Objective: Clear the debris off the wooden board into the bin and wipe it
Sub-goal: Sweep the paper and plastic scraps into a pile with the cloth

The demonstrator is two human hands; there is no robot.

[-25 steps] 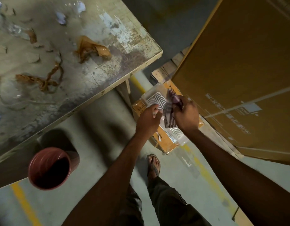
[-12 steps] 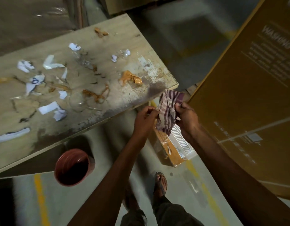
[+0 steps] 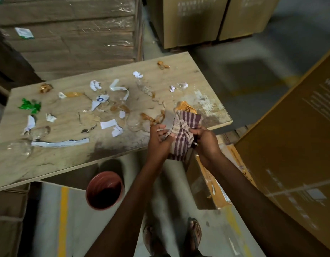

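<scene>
stage: start | debris (image 3: 108,124) litters wooden board (image 3: 67,160), unwiped | bin (image 3: 104,190) on floor by its near edge | left hand (image 3: 158,140), right hand (image 3: 206,143) grip striped cloth (image 3: 182,134)

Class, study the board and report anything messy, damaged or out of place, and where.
The board is littered: white paper scraps, crumpled brown tape and a green wrapper lie scattered across it. Near its right corner the surface looks worn, with a white patch and a dark smudge. The left hand and right hand hold a cloth.
</scene>
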